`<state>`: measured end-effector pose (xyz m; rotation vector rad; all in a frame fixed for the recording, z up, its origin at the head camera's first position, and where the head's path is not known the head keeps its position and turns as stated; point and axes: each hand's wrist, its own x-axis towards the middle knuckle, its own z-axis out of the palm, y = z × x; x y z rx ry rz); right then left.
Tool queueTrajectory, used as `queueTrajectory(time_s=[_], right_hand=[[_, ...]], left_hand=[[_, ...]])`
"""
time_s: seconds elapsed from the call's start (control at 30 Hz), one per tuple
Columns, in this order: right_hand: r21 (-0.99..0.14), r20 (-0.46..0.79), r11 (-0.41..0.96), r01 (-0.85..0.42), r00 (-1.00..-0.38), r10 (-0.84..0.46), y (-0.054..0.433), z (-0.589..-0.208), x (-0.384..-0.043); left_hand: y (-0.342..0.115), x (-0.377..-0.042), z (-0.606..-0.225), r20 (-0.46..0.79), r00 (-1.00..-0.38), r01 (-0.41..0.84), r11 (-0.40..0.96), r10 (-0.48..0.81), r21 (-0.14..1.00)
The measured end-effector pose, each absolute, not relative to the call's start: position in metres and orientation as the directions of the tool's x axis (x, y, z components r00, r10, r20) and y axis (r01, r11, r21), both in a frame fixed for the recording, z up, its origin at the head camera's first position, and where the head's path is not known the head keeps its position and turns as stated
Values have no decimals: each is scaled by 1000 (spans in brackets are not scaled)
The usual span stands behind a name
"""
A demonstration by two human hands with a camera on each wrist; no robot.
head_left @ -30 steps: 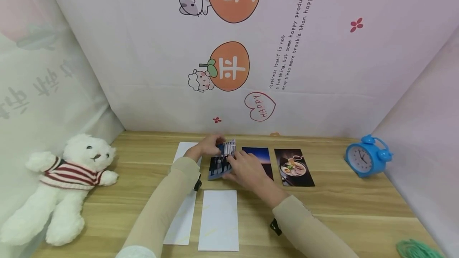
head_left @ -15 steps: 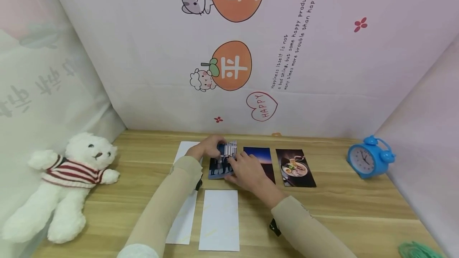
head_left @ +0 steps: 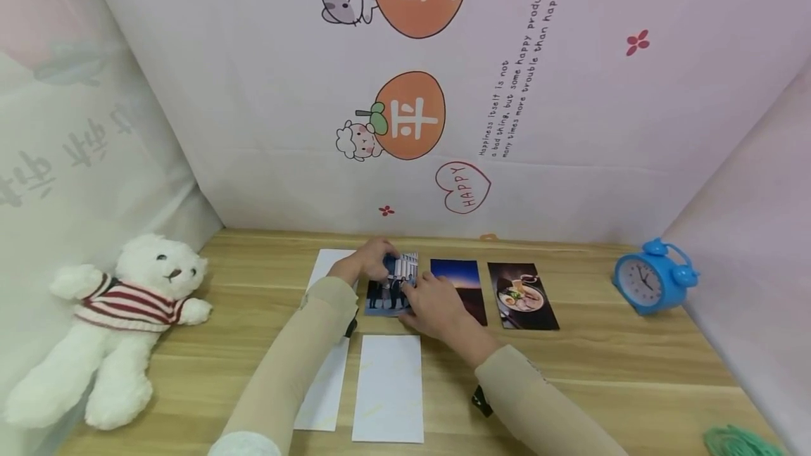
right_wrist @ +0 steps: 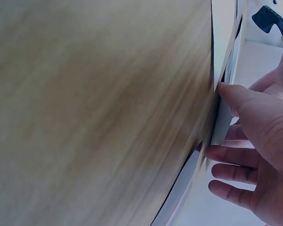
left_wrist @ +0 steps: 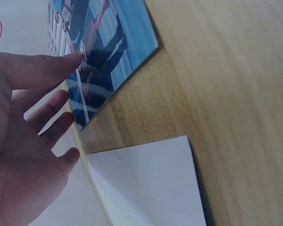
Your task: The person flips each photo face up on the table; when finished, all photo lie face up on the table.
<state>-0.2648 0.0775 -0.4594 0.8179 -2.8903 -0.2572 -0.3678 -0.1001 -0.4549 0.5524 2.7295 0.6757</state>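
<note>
Both hands are on a photo print (head_left: 388,298) showing people before a pale building, at the back of the table. My left hand (head_left: 372,260) pinches its left side, thumb on the glossy face in the left wrist view. At its right edge, my right hand (head_left: 437,307) grips with thumb and fingertips; the right wrist view shows that edge end-on. Immediately right lies a sunset photo (head_left: 455,273), partly behind the right hand. A ramen photo (head_left: 521,295) lies farther right. White cards lie left (head_left: 324,262) and in front (head_left: 388,389), one partly under the left arm.
A white teddy bear (head_left: 129,329) in a striped sweater sits at the left. A blue alarm clock (head_left: 655,276) stands at the back right, with green cord (head_left: 738,440) at the lower right corner. A printed cloth wall (head_left: 570,181) closes off the back.
The photo of the people, tilted and bent up earlier, now lies flatter near the table. Both hands stay on it, and the right hand has shifted slightly lower.
</note>
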Motion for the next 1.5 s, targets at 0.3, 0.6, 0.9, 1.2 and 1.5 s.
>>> queueTrajectory(time_s=[0.3, 0.6, 0.9, 1.2, 1.5], right_hand=[[221, 35, 842, -492, -859, -511, 76, -462, -264], [222, -21, 851, -475, -875, -483, 74, -464, -266], [178, -44, 842, -509, -859, -510, 73, -463, -263], [92, -105, 804, -588, -808, -579, 67, -462, -257], [91, -122, 817, -570, -820, -559, 63, -461, -259]], left_hand=[[-101, -368, -455, -173, -886, 303, 820, 430, 485], [-101, -369, -454, -168, -883, 319, 823, 438, 471], [-101, -367, -453, -166, -887, 324, 838, 430, 439], [-100, -366, -454, -177, -894, 316, 859, 412, 402], [-101, -365, -452, -169, -899, 319, 868, 404, 380]])
